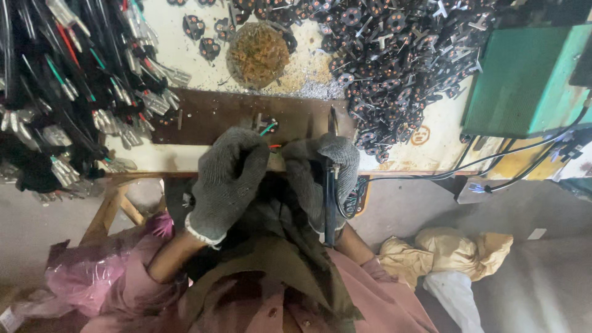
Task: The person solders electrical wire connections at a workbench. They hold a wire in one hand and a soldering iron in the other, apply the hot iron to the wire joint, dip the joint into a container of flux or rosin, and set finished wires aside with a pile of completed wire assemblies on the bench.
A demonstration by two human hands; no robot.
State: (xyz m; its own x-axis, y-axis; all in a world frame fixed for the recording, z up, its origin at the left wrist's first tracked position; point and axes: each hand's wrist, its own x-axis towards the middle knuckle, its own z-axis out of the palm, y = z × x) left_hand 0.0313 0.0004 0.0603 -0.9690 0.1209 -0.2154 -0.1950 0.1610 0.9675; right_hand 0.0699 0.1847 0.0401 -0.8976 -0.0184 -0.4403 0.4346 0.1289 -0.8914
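My workbench (425, 154) has a pale, stained top with a dark brown plate (216, 114) set on it. A heap of black round plug parts (394, 55) lies at the right, bundled cables (68, 92) at the left, a round dish of brownish bits (258, 54) between, metal shavings (314, 86) beside it.

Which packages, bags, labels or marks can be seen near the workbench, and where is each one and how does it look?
Pink plastic bag: lower left, crumpled, translucent pink.
Tan bag: floor at lower right, lumpy, yellowish brown.
White bag: just below the tan one, crumpled white.
Round stamp mark: on the bench top, right of the right hand, small orange-brown circle.
No screens or signs show.
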